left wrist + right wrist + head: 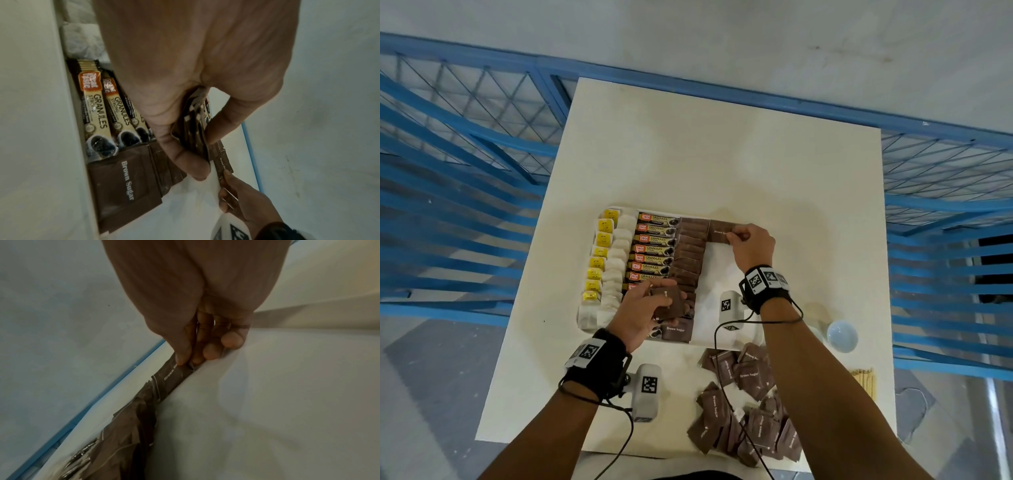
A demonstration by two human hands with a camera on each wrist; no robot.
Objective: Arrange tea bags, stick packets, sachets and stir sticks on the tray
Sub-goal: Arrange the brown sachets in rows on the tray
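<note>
White table [722,144], backed by blue railings [458,144]. On it a white tray [717,274], the landmark here. At the tray's left edge, a column of tea bags [604,260] with yellow tags; next toward the middle, a column of coffee stick packets [654,246]; then an overlapped row of brown sugar sachets [690,253]. Off the tray's near side, a loose heap of sachets [750,404]; near the heap, a white bowl [842,335] and wooden stir sticks [864,380], untouched.

Left hand [643,308] over the tray's near edge, fingers and thumb clamped on a small stack of sachets [669,303]. Right hand [751,245] at the tray's far edge, thumb and fingertips pinched on a single sachet [720,231] lying flat there.

Step in hand, likely: starting a second sachet column. Next probably: letting go of that one, drawing another from the left-hand stack, laying it overlapped just nearer. Stir sticks still to place.
</note>
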